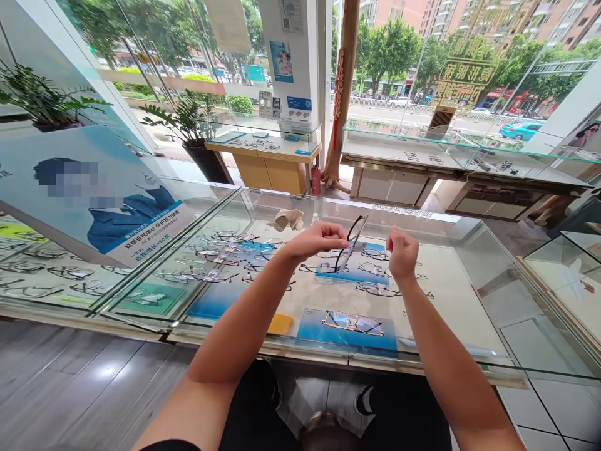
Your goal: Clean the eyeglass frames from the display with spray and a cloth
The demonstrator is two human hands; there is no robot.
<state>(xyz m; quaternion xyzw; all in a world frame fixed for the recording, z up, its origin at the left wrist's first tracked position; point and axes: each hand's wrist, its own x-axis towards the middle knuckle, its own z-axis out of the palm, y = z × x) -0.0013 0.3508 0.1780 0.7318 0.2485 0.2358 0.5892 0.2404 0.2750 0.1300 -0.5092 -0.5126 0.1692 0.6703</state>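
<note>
My left hand (322,239) is closed in a pinch on a pair of eyeglasses (345,257) with a dark frame. The eyeglasses are tilted nearly edge-on above the glass display counter (462,235). To their right, my right hand (402,253) is raised in a closed fist, apart from them. Anything inside that fist is hidden. Below both hands, several pairs of glasses show through the counter top, some on blue cards. Nearest to me lies a pair with a thin frame (354,322) on a blue card (310,338).
A crumpled beige cloth (287,219) and a small white bottle (315,218) are beyond my left hand. At left, a large poster board (117,213) stands over another display case. More glass counters (394,153) and a potted plant (206,164) line the windows.
</note>
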